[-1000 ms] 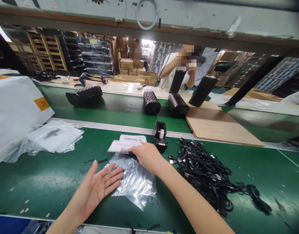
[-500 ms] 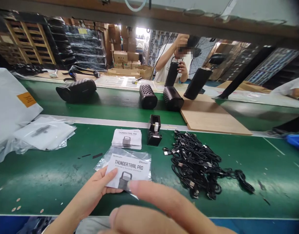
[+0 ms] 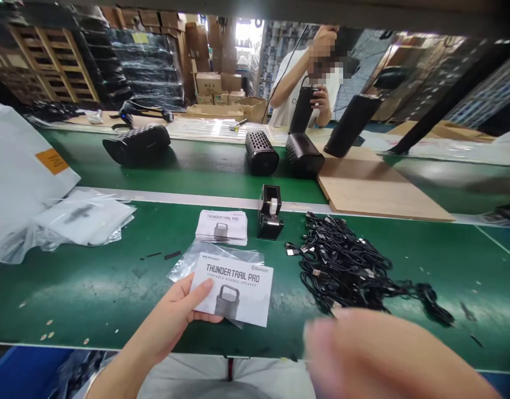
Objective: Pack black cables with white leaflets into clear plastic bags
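Note:
My left hand (image 3: 176, 313) pinches a white "Thunder Trail Pro" booklet (image 3: 234, 288) by its left edge, just above a clear plastic bag (image 3: 188, 260) lying on the green table (image 3: 92, 288). My right hand (image 3: 383, 354) is a close, smeared blur at the lower right; its fingers do not show clearly. A stack of the same booklets (image 3: 222, 226) lies farther back, beside a black tape dispenser (image 3: 270, 213). A heap of black cables (image 3: 346, 269) sits to the right.
Clear bags (image 3: 80, 219) and a large white bag (image 3: 18, 172) lie at left. Black speakers (image 3: 138, 144) (image 3: 261, 152) (image 3: 304, 155) rest on the far belt beside a wooden board (image 3: 375, 188). A person across holds a black speaker (image 3: 301, 108).
My left hand has taken hold of a booklet and lifted it over the clear bag. My right hand left the booklet stack and swung close to the camera, to the lower right.

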{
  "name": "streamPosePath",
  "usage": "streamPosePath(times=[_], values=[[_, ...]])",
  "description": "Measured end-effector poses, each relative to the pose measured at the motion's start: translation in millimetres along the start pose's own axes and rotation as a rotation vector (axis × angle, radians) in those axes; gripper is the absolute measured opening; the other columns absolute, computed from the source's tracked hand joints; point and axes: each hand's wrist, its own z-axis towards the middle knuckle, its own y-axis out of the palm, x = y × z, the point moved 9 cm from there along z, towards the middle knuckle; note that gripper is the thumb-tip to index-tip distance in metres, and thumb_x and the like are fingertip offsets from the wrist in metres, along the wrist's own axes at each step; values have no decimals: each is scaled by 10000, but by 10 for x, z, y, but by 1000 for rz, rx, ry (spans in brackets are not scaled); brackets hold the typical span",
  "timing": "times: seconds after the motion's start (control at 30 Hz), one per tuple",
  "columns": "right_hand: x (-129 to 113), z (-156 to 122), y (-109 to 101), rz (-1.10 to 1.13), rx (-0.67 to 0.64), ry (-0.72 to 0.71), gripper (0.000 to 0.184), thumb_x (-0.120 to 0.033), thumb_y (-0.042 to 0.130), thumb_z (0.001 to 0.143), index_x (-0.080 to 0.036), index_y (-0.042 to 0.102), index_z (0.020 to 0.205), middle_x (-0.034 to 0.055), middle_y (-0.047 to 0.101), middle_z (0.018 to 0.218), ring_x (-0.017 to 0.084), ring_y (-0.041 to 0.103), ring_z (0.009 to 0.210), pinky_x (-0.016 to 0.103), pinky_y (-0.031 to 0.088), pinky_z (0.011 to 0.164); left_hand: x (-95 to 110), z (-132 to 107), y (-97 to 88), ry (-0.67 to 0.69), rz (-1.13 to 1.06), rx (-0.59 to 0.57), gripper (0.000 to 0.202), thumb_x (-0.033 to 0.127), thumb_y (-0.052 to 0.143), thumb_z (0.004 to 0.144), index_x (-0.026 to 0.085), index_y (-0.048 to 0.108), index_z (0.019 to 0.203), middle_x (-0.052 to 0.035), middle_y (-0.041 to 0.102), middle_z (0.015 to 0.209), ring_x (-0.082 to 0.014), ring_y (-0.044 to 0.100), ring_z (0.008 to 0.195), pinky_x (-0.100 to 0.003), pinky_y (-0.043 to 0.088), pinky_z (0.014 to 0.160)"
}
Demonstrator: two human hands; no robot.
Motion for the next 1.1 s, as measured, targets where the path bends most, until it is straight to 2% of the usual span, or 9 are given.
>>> streamPosePath(times=[0.03,0.07,0.1,0.23,0.37,0.53,0.73,0.87,1.1], values=[[-83,36,-43,-19,95,-32,454,-257,268,721,-217,638,460,-23,672,533,116,441,1144,124,457,669,4,0,42,4,3,-13,321,330,584,785,180,571,1068,-66,671,1005,-194,621,827,-279,549,629],[-179,67,-92,-75,206,-89,237,-213,463,709,-154,690,674,-5,715,747,148,477,1125,161,500,655,1,10,91,7,10,-32,331,337,577,788,184,563,1081,-68,660,1025,-198,614,844,-286,546,639],[-267,96,-126,-147,298,-148,181,-157,597,671,-153,686,828,24,714,832,157,572,1015,183,534,628,-9,29,143,9,22,-54,336,350,568,792,190,556,1088,-66,653,1029,-199,607,854,-292,541,653],[-412,213,-283,-335,474,-272,338,-288,665,719,-154,642,1028,106,688,977,233,646,867,377,524,782,6,168,207,114,204,-26,335,456,466,820,220,552,1041,-29,635,912,-160,583,773,-278,493,681],[-484,29,-741,-418,773,-328,381,-397,660,698,-147,647,984,105,698,935,247,654,818,379,530,755,129,278,141,355,812,171,243,457,532,762,221,573,803,10,548,729,-155,506,654,-277,416,602],[-414,-135,-910,-458,854,-296,469,-429,645,690,-140,625,1059,103,707,889,254,661,724,335,552,588,76,365,224,396,1310,254,189,402,621,698,217,601,661,-9,561,754,-213,524,736,-312,373,623],[-262,-280,-988,-466,963,-289,470,-455,643,676,-132,641,1017,119,693,945,282,642,835,380,539,709,82,380,345,396,1321,253,205,433,570,741,232,607,758,-2,580,803,-198,548,723,-300,387,626],[-266,-408,-994,-455,1021,-304,473,-467,648,665,-142,643,1009,111,694,946,276,644,829,380,532,737,34,421,418,412,1351,239,174,376,577,751,226,598,664,10,571,740,-185,553,685,-279,374,587],[-184,-450,-919,-363,1026,-331,478,-473,651,662,-134,638,998,107,697,944,258,656,796,321,554,641,35,356,478,483,1379,193,297,293,387,859,217,600,667,5,540,711,-148,542,608,-256,377,544]])
